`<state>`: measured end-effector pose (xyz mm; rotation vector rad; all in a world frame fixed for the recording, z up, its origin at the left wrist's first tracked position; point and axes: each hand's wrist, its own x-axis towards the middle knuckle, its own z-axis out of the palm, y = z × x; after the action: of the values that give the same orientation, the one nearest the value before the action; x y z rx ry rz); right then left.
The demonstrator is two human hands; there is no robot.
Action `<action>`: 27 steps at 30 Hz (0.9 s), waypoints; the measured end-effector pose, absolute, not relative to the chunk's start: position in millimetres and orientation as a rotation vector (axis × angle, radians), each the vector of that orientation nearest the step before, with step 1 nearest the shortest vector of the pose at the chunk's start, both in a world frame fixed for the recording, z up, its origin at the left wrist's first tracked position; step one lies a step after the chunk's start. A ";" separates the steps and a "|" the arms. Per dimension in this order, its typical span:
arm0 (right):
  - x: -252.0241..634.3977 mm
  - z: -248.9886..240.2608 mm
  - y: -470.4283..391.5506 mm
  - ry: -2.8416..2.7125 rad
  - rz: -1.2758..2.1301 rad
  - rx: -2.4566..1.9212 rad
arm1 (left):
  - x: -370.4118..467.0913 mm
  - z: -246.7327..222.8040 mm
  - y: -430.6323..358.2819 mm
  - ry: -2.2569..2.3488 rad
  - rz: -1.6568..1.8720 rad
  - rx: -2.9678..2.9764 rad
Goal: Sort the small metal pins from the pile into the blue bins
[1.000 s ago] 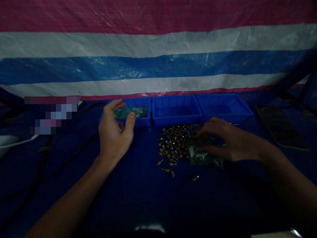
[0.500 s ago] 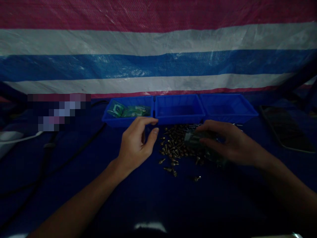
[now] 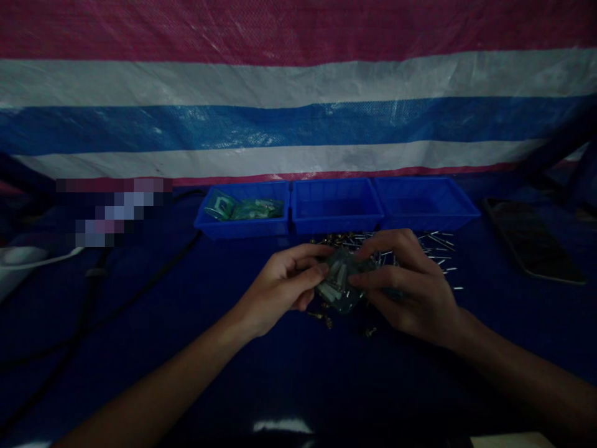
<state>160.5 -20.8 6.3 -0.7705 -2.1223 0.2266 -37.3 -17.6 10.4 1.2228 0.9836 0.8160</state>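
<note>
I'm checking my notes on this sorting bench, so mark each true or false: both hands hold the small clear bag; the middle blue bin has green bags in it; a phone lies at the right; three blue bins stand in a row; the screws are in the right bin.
1. Both the left hand and right hand hold the small clear bag: true.
2. The middle blue bin holds green bags: false; the green bags lie in the left blue bin.
3. A phone lies at the right: true.
4. Three blue bins stand in a row: true.
5. The screws are in the right blue bin: false; they lie on the table.

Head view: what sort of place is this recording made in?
Probably a makeshift sorting bench: three blue plastic bins in a row, a loose pile of small metal screws and pins on dark blue cloth, a striped woven tarpaulin as backdrop. Both hands hold a small clear plastic bag.
</note>
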 end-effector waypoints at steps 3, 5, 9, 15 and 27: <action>161.6 6.1 -20.3 -2.137 0.245 -0.852 | -38.3 9.9 -15.6 0.977 0.905 1.098; 161.1 6.2 -21.1 -2.130 0.296 -0.903 | -38.1 9.4 -14.9 0.978 0.932 1.057; 156.9 7.0 -25.1 -1.919 0.506 -1.004 | -36.5 7.9 -15.6 0.982 0.969 1.036; 146.5 10.6 -33.1 -1.422 1.335 -1.031 | -32.4 7.0 -20.6 0.844 1.092 1.147; 139.1 13.4 -34.7 -0.916 1.782 -0.944 | -37.2 1.8 -22.0 0.792 1.193 1.458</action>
<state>139.1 -34.7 13.4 -0.9443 -0.9157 1.7824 -37.2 -22.0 1.8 1.4579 0.7920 1.1926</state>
